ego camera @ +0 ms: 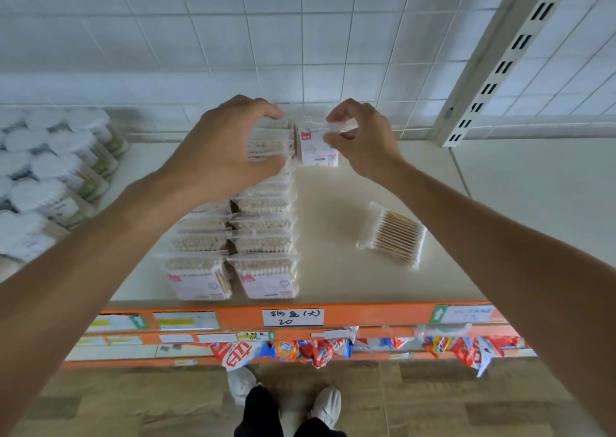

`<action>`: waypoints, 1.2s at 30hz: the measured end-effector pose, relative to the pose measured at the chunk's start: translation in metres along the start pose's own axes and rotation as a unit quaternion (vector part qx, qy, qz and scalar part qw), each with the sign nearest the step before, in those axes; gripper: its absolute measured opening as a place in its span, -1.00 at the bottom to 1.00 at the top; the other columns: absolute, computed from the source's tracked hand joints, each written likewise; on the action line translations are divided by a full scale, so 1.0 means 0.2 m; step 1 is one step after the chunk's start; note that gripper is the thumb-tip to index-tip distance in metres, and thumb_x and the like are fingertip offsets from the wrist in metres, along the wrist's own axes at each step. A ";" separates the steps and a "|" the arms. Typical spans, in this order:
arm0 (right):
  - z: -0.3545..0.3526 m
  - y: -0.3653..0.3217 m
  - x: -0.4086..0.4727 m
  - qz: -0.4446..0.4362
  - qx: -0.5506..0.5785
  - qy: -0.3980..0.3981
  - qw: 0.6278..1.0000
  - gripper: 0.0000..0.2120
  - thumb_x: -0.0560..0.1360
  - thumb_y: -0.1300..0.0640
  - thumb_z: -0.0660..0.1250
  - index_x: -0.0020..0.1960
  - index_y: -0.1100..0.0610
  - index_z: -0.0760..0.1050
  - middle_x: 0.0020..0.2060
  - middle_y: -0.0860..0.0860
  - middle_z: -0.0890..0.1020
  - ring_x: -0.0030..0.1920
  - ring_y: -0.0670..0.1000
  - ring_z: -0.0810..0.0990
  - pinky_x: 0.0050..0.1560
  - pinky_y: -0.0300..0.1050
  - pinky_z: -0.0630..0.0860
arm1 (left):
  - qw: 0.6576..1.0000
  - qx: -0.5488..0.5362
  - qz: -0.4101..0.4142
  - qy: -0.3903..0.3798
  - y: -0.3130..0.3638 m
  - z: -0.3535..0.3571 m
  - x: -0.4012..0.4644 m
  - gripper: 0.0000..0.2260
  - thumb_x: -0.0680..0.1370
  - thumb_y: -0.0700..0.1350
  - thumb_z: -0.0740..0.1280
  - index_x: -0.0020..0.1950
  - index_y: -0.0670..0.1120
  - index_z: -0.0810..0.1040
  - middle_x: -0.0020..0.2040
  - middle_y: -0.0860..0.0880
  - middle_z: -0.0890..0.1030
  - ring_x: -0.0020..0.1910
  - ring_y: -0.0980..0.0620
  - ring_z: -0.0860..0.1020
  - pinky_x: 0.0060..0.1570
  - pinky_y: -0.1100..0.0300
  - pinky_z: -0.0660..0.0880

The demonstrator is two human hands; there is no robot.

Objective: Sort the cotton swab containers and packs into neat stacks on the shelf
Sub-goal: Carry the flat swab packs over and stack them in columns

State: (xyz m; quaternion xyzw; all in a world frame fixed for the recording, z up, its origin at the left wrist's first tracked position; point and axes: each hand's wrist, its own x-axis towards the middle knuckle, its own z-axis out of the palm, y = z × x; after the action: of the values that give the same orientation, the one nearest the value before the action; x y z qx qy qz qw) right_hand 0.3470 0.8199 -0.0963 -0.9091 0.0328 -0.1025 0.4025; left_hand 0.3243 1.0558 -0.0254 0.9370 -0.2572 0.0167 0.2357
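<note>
Head view: right hand (358, 140) pinches pack (316, 150); left hand (223, 146) curls on stack (266, 203). Set pack straight, 3 o'clock of stack.

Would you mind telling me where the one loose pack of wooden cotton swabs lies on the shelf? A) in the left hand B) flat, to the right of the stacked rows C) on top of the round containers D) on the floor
B: the loose pack lies flat on the shelf, apart from the stacked rows and right of them.
</note>
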 end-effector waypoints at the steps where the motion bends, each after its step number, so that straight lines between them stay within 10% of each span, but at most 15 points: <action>1: 0.02 0.01 0.00 -0.004 -0.001 0.002 1.000 -0.82 0.51 0.13 0.46 0.09 0.00 0.56 0.10 -0.04 0.55 -0.06 -0.05 0.65 -0.23 -0.50 0.40 | 1.000 -0.002 -0.002 0.000 0.00 0.00 -0.01 -0.51 0.51 0.07 0.44 0.42 0.06 0.44 0.36 0.07 0.46 0.33 0.06 0.43 0.19 0.26 0.25; 26: 0.02 0.07 -0.06 -0.055 -0.042 0.034 0.997 -0.53 0.47 0.02 0.49 0.28 0.07 0.38 0.11 -0.02 0.53 -0.11 -0.14 0.64 -0.17 -0.33 0.55 | 0.999 0.005 0.035 0.016 0.05 0.01 0.05 -0.53 0.52 0.01 0.43 0.41 -0.01 0.45 0.31 0.00 0.51 0.28 0.08 0.45 0.25 0.27 0.29; 36: -0.31 0.20 -0.68 -0.041 -0.201 -0.132 0.970 -0.40 0.42 -0.26 0.40 0.33 0.06 0.47 0.21 0.04 0.58 0.18 0.08 0.57 0.18 0.01 0.51 | 0.998 -0.002 0.061 -0.007 0.07 0.05 -0.15 -0.53 0.52 0.00 0.44 0.41 0.01 0.45 0.31 0.01 0.52 0.28 0.07 0.46 0.20 0.26 0.28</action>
State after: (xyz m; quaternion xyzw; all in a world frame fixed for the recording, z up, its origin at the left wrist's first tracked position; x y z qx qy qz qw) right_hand 0.2026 0.7674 -0.1071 -0.9774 -0.0382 0.0103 0.2075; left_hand 0.2911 1.0540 -0.0331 0.9192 -0.3157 0.0238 0.2341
